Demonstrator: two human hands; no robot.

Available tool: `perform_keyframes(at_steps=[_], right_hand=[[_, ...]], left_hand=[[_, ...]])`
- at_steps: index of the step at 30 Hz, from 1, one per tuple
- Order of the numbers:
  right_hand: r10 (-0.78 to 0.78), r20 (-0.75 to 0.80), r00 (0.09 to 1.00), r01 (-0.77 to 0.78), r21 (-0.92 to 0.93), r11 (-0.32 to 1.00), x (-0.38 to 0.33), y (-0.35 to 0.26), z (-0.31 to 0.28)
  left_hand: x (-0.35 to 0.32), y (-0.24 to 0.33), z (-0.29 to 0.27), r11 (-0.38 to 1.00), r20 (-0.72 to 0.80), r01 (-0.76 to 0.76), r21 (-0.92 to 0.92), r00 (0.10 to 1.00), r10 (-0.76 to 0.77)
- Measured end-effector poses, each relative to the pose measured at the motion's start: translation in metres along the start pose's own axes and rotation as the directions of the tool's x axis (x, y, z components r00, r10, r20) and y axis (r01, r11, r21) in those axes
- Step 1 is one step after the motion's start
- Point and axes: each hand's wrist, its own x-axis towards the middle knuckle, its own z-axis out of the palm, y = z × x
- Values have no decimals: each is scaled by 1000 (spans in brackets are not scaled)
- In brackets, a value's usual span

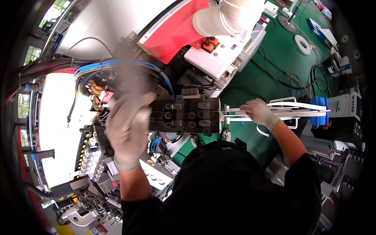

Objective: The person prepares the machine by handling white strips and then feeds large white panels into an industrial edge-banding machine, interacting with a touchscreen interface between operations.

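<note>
My left hand (128,127), in a pale glove, is smeared by motion beside the left end of a dark metal block (186,114) with bolts and clamps. Its fingers are too blurred to show whether they hold anything. To the right of the block, my gloved right hand (260,112) has its fingers closed at one of the long white strips (301,105). These strips run from the block's right end toward a blue holder (320,111). A loose strip end (263,131) curls down below the right hand.
A red and white machine (168,35) with a thick white duct (219,19) stands beyond the block. Blue and black cables (117,64) arch behind my left hand. Machine parts (92,156) crowd the lower left. Cables and a white ring (302,44) lie on the green floor (270,66).
</note>
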Motion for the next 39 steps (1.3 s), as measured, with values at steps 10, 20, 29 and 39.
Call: perform_keyframes(at_steps=[10,20,29,39], right_hand=[[-57,-8,998,57,47,997,65,-12,10],[101,128,987,-110,61,992,65,-45,-10],[81,125,989,-88,52,995,81,-87,-1],[276,105,956,-283,61,957,39,-34,-10]], left_hand=[[-242,-75,15,646,39,687,-331,694,-718],[-295,-83,87,684,155,722,100,668,-728],[-276,-122,135,600,236,782,-167,623,-746],[-294,-160,179,460,458,828,-320,561,-690]])
